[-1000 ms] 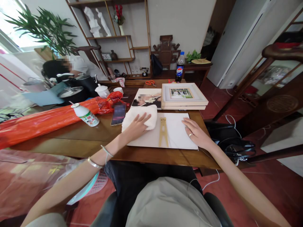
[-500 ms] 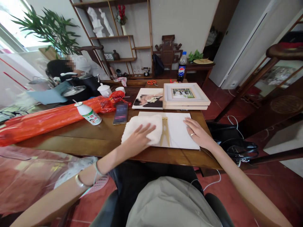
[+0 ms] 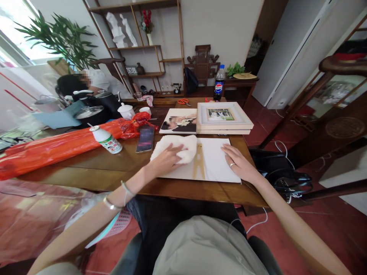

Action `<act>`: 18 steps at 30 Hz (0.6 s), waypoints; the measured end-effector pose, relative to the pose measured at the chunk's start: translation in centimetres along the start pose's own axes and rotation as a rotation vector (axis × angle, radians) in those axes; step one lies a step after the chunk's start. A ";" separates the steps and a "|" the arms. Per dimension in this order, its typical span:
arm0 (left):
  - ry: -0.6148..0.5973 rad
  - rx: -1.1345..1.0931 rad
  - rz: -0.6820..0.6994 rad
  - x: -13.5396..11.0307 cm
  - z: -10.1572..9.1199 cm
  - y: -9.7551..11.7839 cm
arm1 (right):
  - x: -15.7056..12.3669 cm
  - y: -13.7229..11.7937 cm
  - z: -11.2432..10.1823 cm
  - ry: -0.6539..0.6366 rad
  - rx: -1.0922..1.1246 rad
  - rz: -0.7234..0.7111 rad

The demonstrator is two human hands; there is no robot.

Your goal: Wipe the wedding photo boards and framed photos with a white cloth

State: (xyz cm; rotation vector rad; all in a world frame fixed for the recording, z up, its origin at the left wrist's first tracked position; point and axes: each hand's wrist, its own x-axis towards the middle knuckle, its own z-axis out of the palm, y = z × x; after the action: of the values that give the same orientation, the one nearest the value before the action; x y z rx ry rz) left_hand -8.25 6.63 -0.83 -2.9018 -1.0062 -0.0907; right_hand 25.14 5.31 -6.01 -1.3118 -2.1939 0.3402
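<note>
Cloth (image 3: 187,144) on the left of the board (image 3: 218,164) — phone (image 3: 145,139) farther left, framed photo (image 3: 220,114) behind.

Grey top (image 3: 197,246), dark trousers (image 3: 183,208), silver bangle (image 3: 110,205) and pale bracelet (image 3: 126,189) at left, ring (image 3: 232,164) on right hand (image 3: 238,161)

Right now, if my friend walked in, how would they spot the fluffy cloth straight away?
On the brown wooden table, find the flat white board close to the person's lap. The cloth lies over its left part, under the left hand. It's soft, fuzzy and rounded, while the board is flat and straight-edged.
</note>
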 end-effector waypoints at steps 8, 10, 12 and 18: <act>0.067 0.080 0.113 -5.6 0.3 6.1 | 0.1 -0.3 -0.1 -0.015 -0.006 0.016; 0.047 0.121 0.107 -5.4 0.3 4.9 | 0.2 -0.3 -0.2 -0.020 -0.010 0.021; 0.014 0.154 0.062 -4.4 0.3 3.0 | 0.2 -0.3 -0.2 -0.022 -0.013 0.022; 0.023 0.148 0.001 0.9 0.8 -1.9 | 0.1 -0.1 -0.2 -0.024 -0.017 0.013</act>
State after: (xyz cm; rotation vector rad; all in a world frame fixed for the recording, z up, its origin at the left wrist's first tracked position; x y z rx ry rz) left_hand -8.67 8.72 -1.44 -2.7618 -0.9638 -0.0468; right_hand 25.14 5.35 -5.75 -1.3378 -2.2132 0.3446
